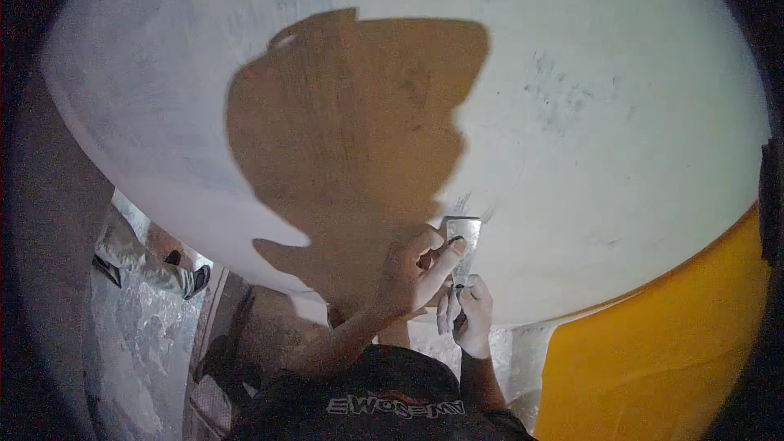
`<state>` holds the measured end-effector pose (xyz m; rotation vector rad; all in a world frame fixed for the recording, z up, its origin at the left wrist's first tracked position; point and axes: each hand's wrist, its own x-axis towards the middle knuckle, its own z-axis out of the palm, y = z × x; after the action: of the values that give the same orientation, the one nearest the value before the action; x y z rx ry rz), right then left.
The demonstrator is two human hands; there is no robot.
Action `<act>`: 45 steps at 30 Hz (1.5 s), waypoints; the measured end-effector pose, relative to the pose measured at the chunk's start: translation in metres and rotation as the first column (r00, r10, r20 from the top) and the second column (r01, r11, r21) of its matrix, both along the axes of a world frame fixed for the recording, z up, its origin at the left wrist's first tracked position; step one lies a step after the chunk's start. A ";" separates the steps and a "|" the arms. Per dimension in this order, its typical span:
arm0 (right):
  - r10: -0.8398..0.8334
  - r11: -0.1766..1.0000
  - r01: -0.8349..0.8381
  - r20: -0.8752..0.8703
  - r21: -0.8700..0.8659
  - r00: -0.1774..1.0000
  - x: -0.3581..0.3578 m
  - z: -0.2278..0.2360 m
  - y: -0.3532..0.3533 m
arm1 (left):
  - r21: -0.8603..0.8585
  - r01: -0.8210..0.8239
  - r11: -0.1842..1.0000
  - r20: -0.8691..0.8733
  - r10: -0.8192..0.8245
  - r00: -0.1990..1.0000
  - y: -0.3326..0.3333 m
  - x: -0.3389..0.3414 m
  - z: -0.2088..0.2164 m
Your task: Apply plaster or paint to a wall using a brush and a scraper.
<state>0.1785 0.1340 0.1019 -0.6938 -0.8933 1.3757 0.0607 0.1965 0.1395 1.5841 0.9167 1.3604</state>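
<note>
A putty knife (466, 255) with a pale metal blade is held up in front of a large whitish surface (621, 163). The straight, dark edge of its blade points away from me, near some grey smears on that surface. My right hand (474, 314) is closed around the lower, narrow end, and the handle is mostly hidden by its fingers. From the left, my left hand (418, 271) reaches over with curled fingers and its thumb pressed on the blade. A small dark mark shows at that thumb's tip.
A broad brown shadow (351, 122) falls across the whitish surface, and dark scuffs (555, 90) mark its right half. Yellow-orange sheeting (653, 343) covers the lower right. At the far left, light trousers and dark shoes (196, 282) show above a stained floor (147, 359).
</note>
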 end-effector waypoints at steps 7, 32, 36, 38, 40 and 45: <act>-0.253 0.967 0.253 0.117 0.014 0.960 -0.010 -0.002 -0.018 | -0.254 -0.085 0.963 -0.102 0.061 0.993 -0.010 -0.002 0.022; -0.564 0.817 0.527 0.131 0.234 0.815 -0.010 -0.007 -0.018 | -0.345 -0.021 0.939 0.042 0.038 0.998 -0.006 0.004 0.032; -0.550 0.823 0.510 0.127 0.249 0.826 0.001 -0.020 -0.022 | -0.169 -0.074 0.983 0.005 0.076 0.997 -0.013 0.008 0.020; -0.563 0.812 0.508 0.155 0.286 0.812 0.003 -0.020 -0.021 | -0.295 -0.001 0.956 0.082 0.026 0.996 -0.017 0.011 0.032; -0.531 0.832 0.504 0.072 0.232 0.844 0.003 -0.011 -0.020 | -0.347 0.017 0.938 0.111 0.023 0.994 -0.017 0.012 0.035; -0.639 0.758 0.516 0.290 0.399 0.713 0.000 -0.017 -0.013 | -0.265 -0.007 0.964 0.128 0.042 0.991 -0.010 0.009 0.019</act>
<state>0.1788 0.1208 0.0848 -0.9556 -1.0579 0.5061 0.0693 0.1867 0.1580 1.2695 0.9941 1.2849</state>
